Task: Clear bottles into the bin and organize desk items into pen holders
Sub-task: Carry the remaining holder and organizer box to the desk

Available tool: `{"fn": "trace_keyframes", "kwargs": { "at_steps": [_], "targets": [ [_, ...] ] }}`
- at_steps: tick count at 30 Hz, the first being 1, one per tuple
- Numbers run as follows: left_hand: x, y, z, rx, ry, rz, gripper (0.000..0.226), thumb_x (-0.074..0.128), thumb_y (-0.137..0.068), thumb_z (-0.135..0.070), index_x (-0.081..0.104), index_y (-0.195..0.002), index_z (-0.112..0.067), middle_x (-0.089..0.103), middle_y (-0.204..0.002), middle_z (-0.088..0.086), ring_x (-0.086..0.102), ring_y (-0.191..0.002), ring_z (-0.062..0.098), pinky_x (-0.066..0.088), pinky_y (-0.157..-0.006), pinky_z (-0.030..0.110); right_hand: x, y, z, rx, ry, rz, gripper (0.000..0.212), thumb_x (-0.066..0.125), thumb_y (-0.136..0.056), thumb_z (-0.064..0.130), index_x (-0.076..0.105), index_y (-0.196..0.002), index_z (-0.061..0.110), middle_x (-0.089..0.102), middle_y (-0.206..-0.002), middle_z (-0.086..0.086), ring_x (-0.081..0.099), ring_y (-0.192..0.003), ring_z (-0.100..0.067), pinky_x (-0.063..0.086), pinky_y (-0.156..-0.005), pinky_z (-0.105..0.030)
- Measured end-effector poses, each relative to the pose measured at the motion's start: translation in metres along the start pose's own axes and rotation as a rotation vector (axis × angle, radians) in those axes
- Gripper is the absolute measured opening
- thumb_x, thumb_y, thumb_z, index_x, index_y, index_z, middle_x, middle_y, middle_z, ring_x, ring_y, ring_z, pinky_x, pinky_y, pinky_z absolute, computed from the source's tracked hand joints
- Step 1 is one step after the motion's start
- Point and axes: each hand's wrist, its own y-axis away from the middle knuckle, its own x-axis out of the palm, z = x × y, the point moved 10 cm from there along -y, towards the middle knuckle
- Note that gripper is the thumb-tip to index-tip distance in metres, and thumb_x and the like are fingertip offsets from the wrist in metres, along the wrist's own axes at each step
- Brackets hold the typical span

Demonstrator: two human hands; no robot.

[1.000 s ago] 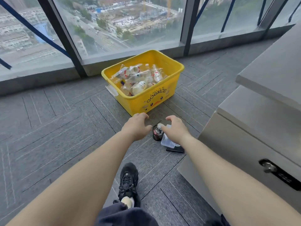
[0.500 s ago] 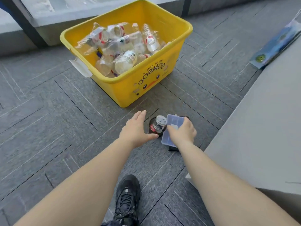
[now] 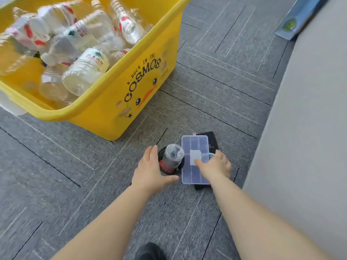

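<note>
Our right hand (image 3: 216, 166) pinches the clear compartment box (image 3: 194, 145), thumb on its lid and fingers curled over its right edge. The box lies on a black flat case (image 3: 211, 137). Just left of it stands one dark bottle (image 3: 172, 156) with a clear cap. Our left hand (image 3: 150, 169) is spread beside it, and we cannot tell if it touches. Far left sits one yellow bin (image 3: 131, 102), holding clear bottles (image 3: 84, 70) too jumbled to count.

Grey carpet tiles (image 3: 56, 175), black shoe (image 3: 150, 251), grey cabinet (image 3: 309, 128) at right.
</note>
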Motion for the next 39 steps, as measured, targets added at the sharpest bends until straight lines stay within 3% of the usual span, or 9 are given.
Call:
{"fn": "trace_keyframes", "kwargs": {
  "at_steps": [5,10,16,28,34,36,39],
  "targets": [
    [0.021,-0.037,-0.003,0.043,-0.021,0.012,0.122,0.076,-0.066,-0.058,-0.004,-0.151,-0.021,-0.001,-0.160,-0.002,0.012,-0.146,0.025,0.025,-0.113,0.045,0.011,-0.028,-0.024,0.068,-0.035,-0.016,0.106,0.070,-0.073,0.059,0.010,-0.150,0.018,0.013,-0.158,-0.003,0.011,-0.144,-0.030,0.023,-0.112,-0.046],
    [0.037,-0.047,0.002,0.060,0.050,0.005,0.119,0.078,-0.065,-0.054,0.001,-0.150,-0.024,0.008,-0.158,-0.006,0.020,-0.143,0.020,0.031,-0.110,0.043,0.027,-0.044,-0.047,0.106,0.041,0.113,0.132,0.073,-0.058,0.071,-0.004,-0.152,0.019,0.001,-0.161,-0.002,0.001,-0.147,-0.029,0.014,-0.118,-0.048],
    [0.038,-0.049,0.003,0.042,0.074,-0.035,0.110,0.081,-0.060,-0.051,0.016,-0.144,-0.025,0.031,-0.145,-0.002,0.041,-0.129,0.023,0.045,-0.093,0.041,0.041,-0.045,-0.046,0.099,0.020,0.167,0.134,0.080,-0.056,0.063,-0.007,-0.151,0.024,0.001,-0.160,-0.004,0.008,-0.146,-0.031,0.016,-0.117,-0.049],
    [0.038,-0.049,0.002,0.020,0.083,0.005,0.108,0.084,-0.059,-0.049,0.018,-0.142,-0.025,0.035,-0.139,0.001,0.046,-0.123,0.023,0.047,-0.089,0.043,0.033,-0.036,-0.051,0.158,0.042,0.118,0.137,0.080,-0.052,0.067,-0.003,-0.151,0.020,0.021,-0.156,-0.007,0.021,-0.141,-0.033,0.023,-0.112,-0.049],
    [0.039,-0.048,0.002,0.012,0.088,0.002,0.111,0.084,-0.061,-0.048,0.014,-0.145,-0.023,0.029,-0.145,0.002,0.044,-0.126,0.024,0.047,-0.093,0.044,0.040,-0.034,-0.060,0.275,-0.390,0.203,0.151,0.077,-0.021,0.075,0.022,-0.147,0.012,0.039,-0.147,-0.010,0.034,-0.135,-0.033,0.034,-0.108,-0.053],
    [0.039,-0.049,0.003,0.012,0.091,0.002,0.111,0.084,-0.061,-0.048,0.015,-0.145,-0.024,0.030,-0.145,0.002,0.045,-0.126,0.023,0.048,-0.093,0.044,0.041,-0.028,-0.059,0.287,-0.454,0.255,0.136,0.085,-0.033,0.067,0.032,-0.143,0.007,0.045,-0.143,-0.010,0.044,-0.129,-0.030,0.037,-0.107,-0.045],
    [0.039,-0.048,0.003,0.009,0.097,0.000,0.110,0.084,-0.061,-0.047,0.016,-0.144,-0.024,0.032,-0.143,0.001,0.045,-0.125,0.024,0.048,-0.092,0.045,0.045,-0.025,-0.063,0.275,-0.523,0.268,0.106,0.084,-0.065,0.041,0.026,-0.146,0.006,0.038,-0.147,-0.011,0.042,-0.128,-0.027,0.035,-0.101,-0.039]
  ]
}}
